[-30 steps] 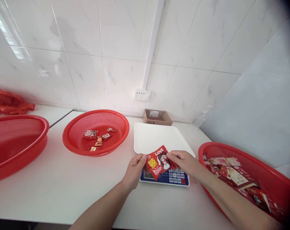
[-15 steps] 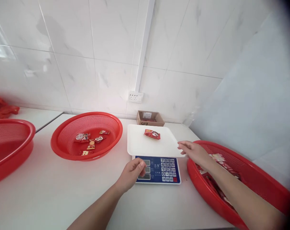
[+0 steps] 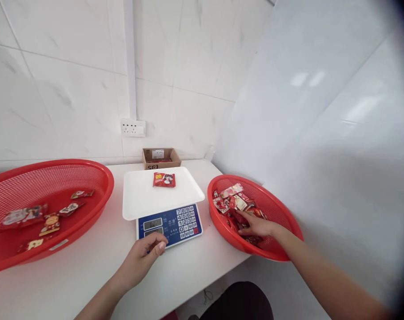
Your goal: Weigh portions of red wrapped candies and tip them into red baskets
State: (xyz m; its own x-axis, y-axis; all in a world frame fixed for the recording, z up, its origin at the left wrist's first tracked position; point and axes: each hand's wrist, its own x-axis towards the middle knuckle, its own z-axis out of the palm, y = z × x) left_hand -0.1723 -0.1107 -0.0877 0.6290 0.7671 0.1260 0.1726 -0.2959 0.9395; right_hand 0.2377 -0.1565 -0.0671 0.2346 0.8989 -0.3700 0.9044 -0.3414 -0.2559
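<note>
A digital scale (image 3: 170,224) with a white tray (image 3: 138,195) stands on the white table, and one red packet (image 3: 164,179) lies on the tray. My left hand (image 3: 144,255) hovers at the scale's lower left corner, its fingers curled together with nothing visible in them. Inside the right red basket (image 3: 268,249), my right hand (image 3: 257,223) reaches among wrapped snack packets (image 3: 237,200). Its fingers are spread over the packets, with the fingertips partly hidden; no packet is lifted.
On the left is a large red basket (image 3: 106,195) with several packets inside. A small cardboard box (image 3: 162,162) sits behind the scale, against the tiled wall with its socket (image 3: 133,128). The table's front edge runs below the right basket.
The view has turned right. My right hand has moved from beside the scale tray into the right basket. My left hand remains near the scale's lower left corner.
</note>
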